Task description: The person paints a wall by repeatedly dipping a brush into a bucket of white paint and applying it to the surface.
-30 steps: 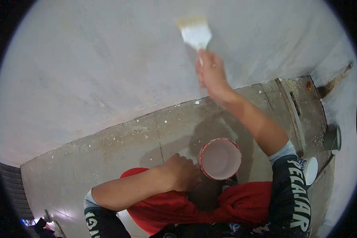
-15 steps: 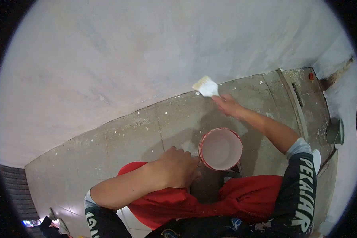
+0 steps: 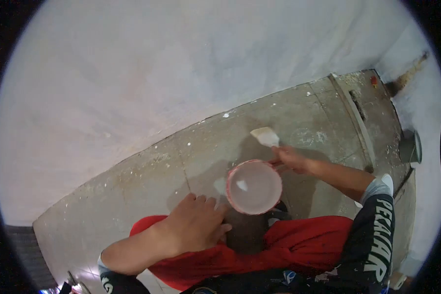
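My right hand (image 3: 292,159) is closed round the handle of a wide paintbrush (image 3: 265,136), whose pale bristles point up and left over the floor, off the wall. Just below and left of that hand is a round bucket (image 3: 255,187) with a reddish, paint-marked rim and a pale inside. My left hand (image 3: 197,219) is at the bucket's left side, over my red-clothed knee. Its fingers are curled, with the fingertips near the bucket's rim; whether they touch or grip it cannot be made out.
A pale painted wall (image 3: 157,73) rises in front, meeting a tiled floor (image 3: 147,176) spotted with white drips. A raised strip (image 3: 353,117) crosses the floor at right. Beyond it stands a grey-green bucket (image 3: 410,147). Dark ribbed material (image 3: 27,252) lies at lower left.
My right hand has drawn the brush back from the wall's base toward the bucket. The bucket and my left hand appear further left in view, and the view has shifted slightly.
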Tool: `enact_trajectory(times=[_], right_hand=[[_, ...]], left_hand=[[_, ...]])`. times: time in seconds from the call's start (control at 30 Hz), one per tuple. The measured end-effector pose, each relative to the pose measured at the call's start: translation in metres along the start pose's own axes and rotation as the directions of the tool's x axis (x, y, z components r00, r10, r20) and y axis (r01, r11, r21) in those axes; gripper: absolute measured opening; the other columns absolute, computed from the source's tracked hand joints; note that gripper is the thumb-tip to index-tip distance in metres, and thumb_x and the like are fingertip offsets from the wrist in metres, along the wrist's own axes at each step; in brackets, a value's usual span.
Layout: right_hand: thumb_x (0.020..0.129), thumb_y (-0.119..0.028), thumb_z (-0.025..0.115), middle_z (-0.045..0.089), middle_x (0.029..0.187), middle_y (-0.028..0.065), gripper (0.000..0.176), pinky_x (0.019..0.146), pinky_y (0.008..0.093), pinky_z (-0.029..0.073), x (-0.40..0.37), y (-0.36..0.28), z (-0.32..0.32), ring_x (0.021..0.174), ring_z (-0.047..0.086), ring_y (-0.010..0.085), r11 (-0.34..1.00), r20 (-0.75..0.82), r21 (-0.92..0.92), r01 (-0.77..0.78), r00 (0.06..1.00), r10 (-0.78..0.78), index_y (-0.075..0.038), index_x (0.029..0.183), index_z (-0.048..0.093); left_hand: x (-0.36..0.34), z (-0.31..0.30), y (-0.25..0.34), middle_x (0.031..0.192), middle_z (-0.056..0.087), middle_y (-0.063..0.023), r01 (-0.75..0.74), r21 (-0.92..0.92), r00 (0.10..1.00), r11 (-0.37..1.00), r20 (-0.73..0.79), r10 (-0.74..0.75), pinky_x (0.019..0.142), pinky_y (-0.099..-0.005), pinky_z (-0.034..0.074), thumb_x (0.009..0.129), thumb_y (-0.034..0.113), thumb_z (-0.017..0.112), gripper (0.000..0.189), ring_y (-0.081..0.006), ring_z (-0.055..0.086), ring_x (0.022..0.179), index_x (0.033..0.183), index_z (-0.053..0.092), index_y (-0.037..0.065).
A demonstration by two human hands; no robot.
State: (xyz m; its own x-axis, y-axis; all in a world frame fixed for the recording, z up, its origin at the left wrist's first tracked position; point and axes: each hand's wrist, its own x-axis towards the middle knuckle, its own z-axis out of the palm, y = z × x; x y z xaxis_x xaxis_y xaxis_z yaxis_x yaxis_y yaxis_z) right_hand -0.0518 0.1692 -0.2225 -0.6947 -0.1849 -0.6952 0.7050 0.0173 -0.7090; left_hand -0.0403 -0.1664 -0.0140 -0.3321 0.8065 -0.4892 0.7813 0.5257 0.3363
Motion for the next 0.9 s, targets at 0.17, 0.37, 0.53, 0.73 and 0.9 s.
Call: enact_trajectory(times=[0.17,0.37,0.53,0.73,0.9], right_hand=[[0.102,-0.048,0.043,0.064,0.12,0.0232,0.06,0.088,0.048,0.054,0.026,0.008,0.036,0.109,0.065,0.0311,0.994,0.164,0.089,0.062,0.984,-0.076,-0.001,0.139,0.038],[0.1,-0.05,0.045,0.068,0.112,0.0169,0.059,0.079,0.0436,0.057,0.057,0.025,0.059,0.104,0.067,0.0275,0.98,0.218,-0.108,0.166,0.966,-0.14,-0.001,0.132,0.042],[0.1,-0.052,0.044,0.067,0.111,0.0156,0.059,0.069,0.0383,0.059,0.06,0.048,0.069,0.104,0.066,0.0265,0.985,0.176,-0.11,0.133,0.978,-0.112,-0.001,0.13,0.043],[0.099,-0.055,0.043,0.059,0.129,0.0201,0.065,0.08,0.0474,0.058,0.063,0.043,0.094,0.122,0.057,0.0267,0.999,0.195,0.046,0.015,0.981,-0.024,-0.006,0.141,0.034],[0.1,-0.048,0.047,0.065,0.111,0.0204,0.06,0.073,0.0403,0.059,0.078,0.036,0.115,0.111,0.062,0.0273,0.982,0.238,0.086,0.166,0.954,-0.182,0.003,0.131,0.042]], left_hand=[[-0.017,-0.012,0.022,0.097,0.064,-0.0211,0.067,-0.052,0.995,0.996,0.074,-0.063,0.088,-0.0467,0.046,0.095,0.04,0.054,0.046,-0.0375,0.062,0.096,0.117,0.058,0.0],[-0.045,0.001,0.032,0.109,0.065,-0.0214,0.36,-0.117,0.927,0.926,0.155,-0.341,0.096,-0.0458,0.044,0.094,0.039,0.057,0.049,-0.0377,0.061,0.105,0.123,0.056,0.0],[-0.058,0.016,0.028,0.111,0.064,-0.0209,0.611,-0.102,0.773,0.785,0.288,-0.565,0.097,-0.0452,0.044,0.093,0.039,0.059,0.049,-0.0373,0.061,0.105,0.123,0.057,0.001],[-0.049,0.011,0.009,0.111,0.064,-0.0212,0.651,-0.073,0.735,0.755,0.308,-0.604,0.096,-0.0449,0.045,0.092,0.035,0.061,0.046,-0.0372,0.06,0.106,0.123,0.057,0.002],[-0.046,0.01,0.015,0.111,0.064,-0.0213,0.406,-0.224,0.911,0.886,0.028,-0.411,0.096,-0.0451,0.045,0.094,0.035,0.058,0.047,-0.0365,0.06,0.107,0.125,0.055,0.001]])
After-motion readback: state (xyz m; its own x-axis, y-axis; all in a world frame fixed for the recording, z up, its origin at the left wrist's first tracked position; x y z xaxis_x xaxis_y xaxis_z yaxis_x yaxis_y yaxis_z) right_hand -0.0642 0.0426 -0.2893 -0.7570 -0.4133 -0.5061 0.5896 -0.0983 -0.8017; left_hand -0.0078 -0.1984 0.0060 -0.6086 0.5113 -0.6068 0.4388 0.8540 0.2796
